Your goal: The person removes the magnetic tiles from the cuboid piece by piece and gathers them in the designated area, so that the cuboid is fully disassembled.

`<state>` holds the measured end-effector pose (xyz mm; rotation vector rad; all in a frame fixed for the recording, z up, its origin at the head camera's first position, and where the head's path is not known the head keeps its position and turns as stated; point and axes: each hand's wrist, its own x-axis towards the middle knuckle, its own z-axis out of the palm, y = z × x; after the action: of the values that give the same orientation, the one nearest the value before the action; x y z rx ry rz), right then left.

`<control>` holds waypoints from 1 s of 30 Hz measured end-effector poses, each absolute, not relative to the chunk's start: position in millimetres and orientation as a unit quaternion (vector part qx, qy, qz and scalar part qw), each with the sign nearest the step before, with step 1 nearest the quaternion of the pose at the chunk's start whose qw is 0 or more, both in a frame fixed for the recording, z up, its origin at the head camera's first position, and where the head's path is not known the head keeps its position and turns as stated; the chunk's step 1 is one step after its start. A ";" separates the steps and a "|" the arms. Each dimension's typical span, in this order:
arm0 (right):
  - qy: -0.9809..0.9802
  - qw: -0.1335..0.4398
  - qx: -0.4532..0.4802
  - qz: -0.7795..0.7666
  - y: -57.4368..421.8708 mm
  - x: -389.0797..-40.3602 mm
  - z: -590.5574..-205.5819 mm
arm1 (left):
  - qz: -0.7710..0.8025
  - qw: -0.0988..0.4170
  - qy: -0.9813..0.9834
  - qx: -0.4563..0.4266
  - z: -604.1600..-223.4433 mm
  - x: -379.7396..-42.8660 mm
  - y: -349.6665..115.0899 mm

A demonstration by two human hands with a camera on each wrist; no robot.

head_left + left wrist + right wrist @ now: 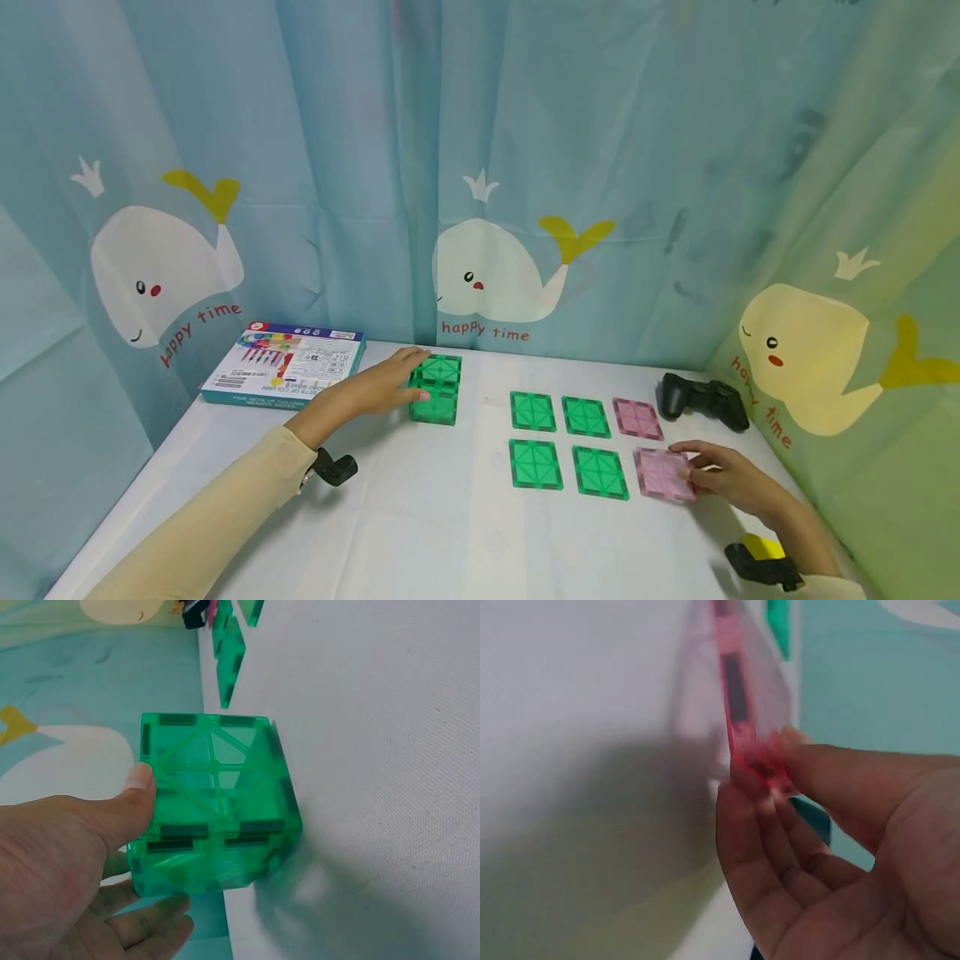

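Note:
A box of translucent green magnetic tiles point(442, 385) stands near the back of the table, left of the loose tiles. My left hand point(386, 385) holds its left side; in the left wrist view the thumb lies on the tile edge and the index finger passes partly out of sight behind it. At the right, my right hand point(726, 475) pinches the right edge of a pink magnetic tile point(660, 473) between thumb and fingers. The right wrist view shows this pink tile point(736, 690) edge-on and blurred, tilted up from the table.
Several green tiles point(535, 464) lie in two rows beside another pink tile point(637, 418). A black game controller point(701, 400) sits behind the right hand. A flat toy box point(288, 365) lies at back left. Printed curtains point(352, 208) border the table; something yellow point(761, 547) shows near the right wrist.

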<state>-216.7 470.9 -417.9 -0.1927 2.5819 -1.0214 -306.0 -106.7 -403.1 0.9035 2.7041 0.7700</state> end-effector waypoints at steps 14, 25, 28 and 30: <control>0.954 0.126 -0.074 -0.262 453.3 -228.3 -433.8 | 0.264 0.095 0.910 0.306 -402.7 -305.2 -108.2; 0.981 0.054 -0.084 -0.166 404.5 -215.7 -418.2 | 0.256 0.099 0.912 0.305 -404.5 -306.8 -107.2; 0.980 0.029 -0.098 -0.172 371.9 -215.5 -409.6 | 0.254 0.098 0.913 0.304 -404.8 -306.5 -107.0; 0.976 0.010 -0.125 -0.181 349.9 -218.0 -406.7 | 0.255 0.098 0.913 0.303 -404.8 -306.1 -107.0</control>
<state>-218.0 349.9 -406.7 -0.3886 3.0446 -0.5640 -306.1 -107.0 -404.8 0.8980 2.7022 0.7552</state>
